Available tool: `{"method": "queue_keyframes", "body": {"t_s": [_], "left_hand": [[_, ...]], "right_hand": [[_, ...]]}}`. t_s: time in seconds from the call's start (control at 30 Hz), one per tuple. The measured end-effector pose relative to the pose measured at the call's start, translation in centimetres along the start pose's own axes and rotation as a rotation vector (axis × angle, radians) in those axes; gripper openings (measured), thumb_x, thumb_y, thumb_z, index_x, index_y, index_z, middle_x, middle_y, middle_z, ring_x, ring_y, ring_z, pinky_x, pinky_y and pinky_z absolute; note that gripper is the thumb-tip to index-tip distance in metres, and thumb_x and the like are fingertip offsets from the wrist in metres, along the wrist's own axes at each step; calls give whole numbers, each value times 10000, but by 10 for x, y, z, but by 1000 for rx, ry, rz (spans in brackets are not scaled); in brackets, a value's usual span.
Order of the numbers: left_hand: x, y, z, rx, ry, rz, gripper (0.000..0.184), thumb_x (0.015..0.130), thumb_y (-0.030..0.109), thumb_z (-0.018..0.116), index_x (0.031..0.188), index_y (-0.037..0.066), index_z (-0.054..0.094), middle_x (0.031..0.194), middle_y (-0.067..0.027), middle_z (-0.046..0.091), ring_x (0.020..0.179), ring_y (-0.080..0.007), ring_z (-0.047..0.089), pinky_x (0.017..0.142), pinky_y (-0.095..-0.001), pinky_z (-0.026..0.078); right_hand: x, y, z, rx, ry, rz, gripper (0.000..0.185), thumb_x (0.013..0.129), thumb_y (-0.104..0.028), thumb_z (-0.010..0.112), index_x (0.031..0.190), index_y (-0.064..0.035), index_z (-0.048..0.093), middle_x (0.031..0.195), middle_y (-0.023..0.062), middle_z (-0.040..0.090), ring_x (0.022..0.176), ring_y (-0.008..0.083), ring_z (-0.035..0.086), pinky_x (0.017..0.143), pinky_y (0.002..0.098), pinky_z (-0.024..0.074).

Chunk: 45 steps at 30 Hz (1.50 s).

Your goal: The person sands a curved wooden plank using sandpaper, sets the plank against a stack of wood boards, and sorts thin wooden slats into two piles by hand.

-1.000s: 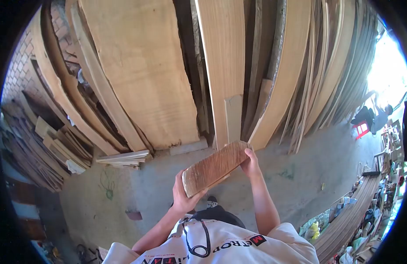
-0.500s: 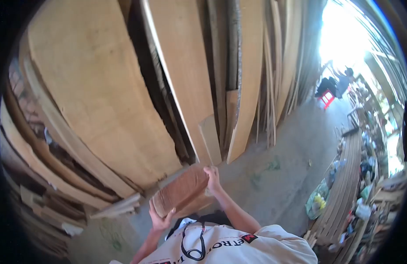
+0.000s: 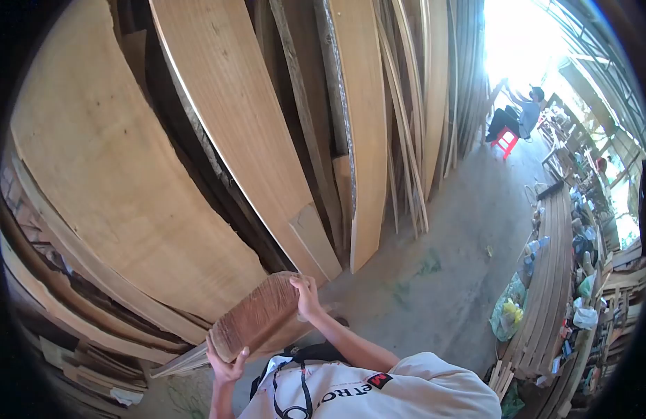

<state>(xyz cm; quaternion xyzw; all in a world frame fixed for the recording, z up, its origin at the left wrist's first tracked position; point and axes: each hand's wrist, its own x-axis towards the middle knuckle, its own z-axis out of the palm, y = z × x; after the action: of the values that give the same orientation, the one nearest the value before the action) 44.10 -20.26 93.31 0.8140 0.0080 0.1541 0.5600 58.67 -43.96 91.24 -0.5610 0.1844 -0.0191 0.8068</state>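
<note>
Between my two hands is a thick reddish-brown wooden block [image 3: 256, 318] with a rough, grained top face, held at a slant in front of my body. My left hand [image 3: 226, 364] grips its near left end, the thumb on the side facing me and the fingers round the far edge. At the far right end, my right hand [image 3: 307, 297] is closed on the block's corner. Its underside and part of the fingers are hidden. Just beyond the block stands a wide pale board [image 3: 134, 188], leaning upright.
More tall boards [image 3: 232, 112] and thin strips [image 3: 406, 140] lean along the left. A concrete floor [image 3: 441, 237] runs to a bright opening. Long planks [image 3: 546, 272] lie at right beside bags and clutter. Far off, a person [image 3: 525, 115] sits on a red stool [image 3: 506, 142].
The block and both hands have shifted left and slightly down in view, still gripping. The boards and the seated person have also shifted left as the camera turned.
</note>
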Motion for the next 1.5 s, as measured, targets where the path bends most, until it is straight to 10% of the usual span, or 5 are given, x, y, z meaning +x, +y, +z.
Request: {"method": "queue_keyframes", "body": {"t_s": [0.2, 0.6, 0.93, 1.5], "left_hand": [[43, 22, 0, 109, 24, 41, 1056, 769, 404, 856, 1440, -171, 276, 1235, -282, 607, 1107, -344, 642, 947, -444, 521], [165, -6, -23, -76, 7, 1, 813, 783, 353, 833, 1356, -61, 431, 1158, -211, 651, 1066, -296, 659, 920, -415, 523], [238, -36, -29, -106, -82, 36, 749, 843, 300, 808, 1395, -46, 438, 1221, -206, 645, 1146, -289, 632, 986, -409, 490], [294, -57, -10, 15, 26, -99, 703, 914, 310, 764, 1407, -46, 410, 1339, -172, 529, 1206, -245, 550, 1024, -368, 468]], "right_hand": [[28, -35, 23, 44, -38, -116, 361, 956, -256, 604, 1070, 66, 723, 999, 81, 738, 950, 134, 642, 922, 279, 462], [113, 15, 96, -16, -35, -110, 475, 974, -391, 624, 1134, 56, 644, 1155, 109, 660, 1130, 181, 569, 1029, 315, 398], [173, 8, 120, 2, -283, -211, 378, 1023, -380, 556, 850, -48, 613, 844, -57, 557, 829, 91, 479, 762, 289, 394], [266, 19, 152, -73, -417, -234, 489, 1011, -482, 575, 787, -55, 491, 769, -37, 447, 766, 107, 435, 691, 323, 369]]}}
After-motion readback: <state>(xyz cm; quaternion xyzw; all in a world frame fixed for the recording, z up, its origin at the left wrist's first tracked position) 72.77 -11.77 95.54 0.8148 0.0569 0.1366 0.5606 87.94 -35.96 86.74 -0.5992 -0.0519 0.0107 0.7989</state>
